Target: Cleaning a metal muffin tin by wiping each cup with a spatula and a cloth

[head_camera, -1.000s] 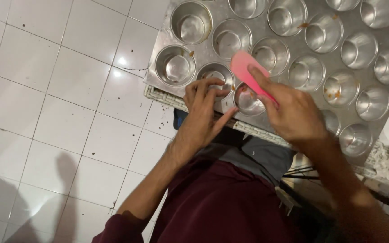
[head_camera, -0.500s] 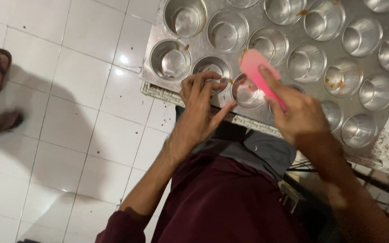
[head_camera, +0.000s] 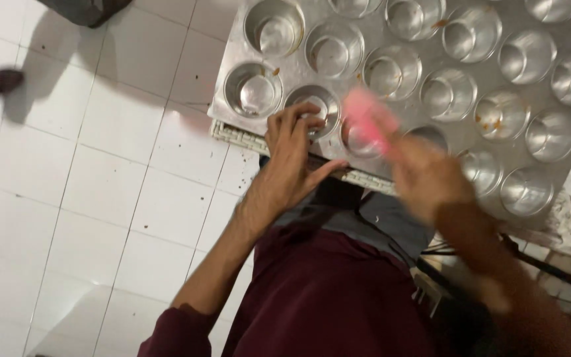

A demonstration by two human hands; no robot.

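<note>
Head view: a large metal muffin tray [head_camera: 470,142] overhangs a white grid rack [head_camera: 242,137] above the tiled floor [head_camera: 100,198], its near edge within reach.
Left hand [head_camera: 295,155] rests spread open on that edge, steadying it; right hand [head_camera: 424,175], blurred, is closed around a pink scraper [head_camera: 367,119] angled over a near-edge cup.

We see the muffin tray [head_camera: 477,39] lying above the tiled floor [head_camera: 100,198]. Our left hand [head_camera: 292,165] rests on its near edge, over a cup; our right hand [head_camera: 424,175], just beside, holds a scraper [head_camera: 365,119] over neighbouring cups.
</note>
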